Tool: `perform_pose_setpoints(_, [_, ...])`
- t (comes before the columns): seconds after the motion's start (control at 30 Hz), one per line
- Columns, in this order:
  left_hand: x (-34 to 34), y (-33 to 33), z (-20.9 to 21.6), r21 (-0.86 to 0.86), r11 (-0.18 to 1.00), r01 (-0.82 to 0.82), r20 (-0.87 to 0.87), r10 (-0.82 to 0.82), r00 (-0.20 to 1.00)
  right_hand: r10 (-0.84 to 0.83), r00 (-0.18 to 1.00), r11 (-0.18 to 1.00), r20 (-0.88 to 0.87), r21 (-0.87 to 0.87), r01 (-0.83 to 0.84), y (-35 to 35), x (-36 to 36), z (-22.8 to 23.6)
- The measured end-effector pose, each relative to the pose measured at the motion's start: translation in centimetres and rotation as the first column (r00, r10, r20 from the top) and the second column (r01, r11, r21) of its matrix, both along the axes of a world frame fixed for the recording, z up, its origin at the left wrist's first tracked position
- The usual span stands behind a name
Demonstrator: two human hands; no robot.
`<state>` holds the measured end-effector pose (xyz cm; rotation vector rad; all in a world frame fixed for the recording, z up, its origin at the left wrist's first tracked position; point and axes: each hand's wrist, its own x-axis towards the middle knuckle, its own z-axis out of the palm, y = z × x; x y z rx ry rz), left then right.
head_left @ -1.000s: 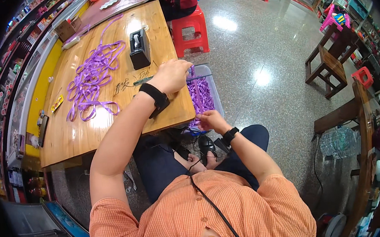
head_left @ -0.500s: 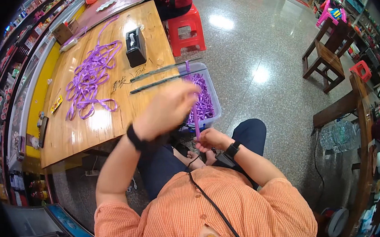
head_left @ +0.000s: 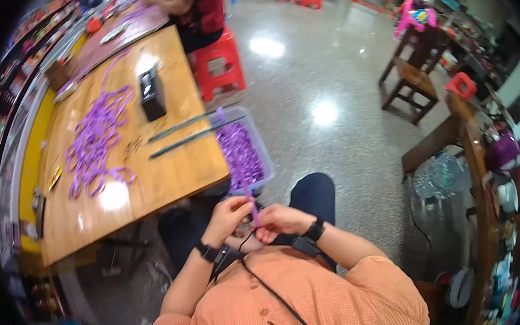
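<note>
In front of my lap, my left hand (head_left: 228, 220) pinches a purple ribbon (head_left: 243, 179). My right hand (head_left: 279, 221) is closed on the same ribbon just to the right and a little lower. From my fingers the ribbon runs up over a clear plastic tub (head_left: 264, 157) to two dark thin rods (head_left: 191, 140) that jut past the table edge. Many small purple ribbon pieces (head_left: 241, 147) fill the tub. A loose heap of purple ribbon (head_left: 96, 138) lies on the wooden table (head_left: 169, 183).
A black tape dispenser (head_left: 151, 96) stands on the table behind the rods. Beyond, a person in red (head_left: 200, 10) sits on a red stool (head_left: 219, 64) at another table. A wooden chair (head_left: 414, 78) and a large clear bottle (head_left: 439, 176) are at the right.
My left hand has come down from above the tub to the ribbon beside my right hand. The view has shifted, so the table sits lower and further left.
</note>
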<state>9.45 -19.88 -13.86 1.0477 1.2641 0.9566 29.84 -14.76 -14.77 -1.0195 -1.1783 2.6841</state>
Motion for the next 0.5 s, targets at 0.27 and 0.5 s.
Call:
perform_pose_setpoints(0.27, [0.9,0.9,-0.5,0.12,0.991,-0.051,-0.083,0.062,0.995,-0.037,0.999,0.999,-0.028,-0.001,0.037,-0.5,0.9,-2.0])
perform_pose_setpoints(0.5, [0.5,0.2,-0.7,0.24,0.967,-0.08,-0.216,0.133,0.967,-0.004,1.0,0.986,0.004,0.166,0.003,1.3,1.3,-2.6])
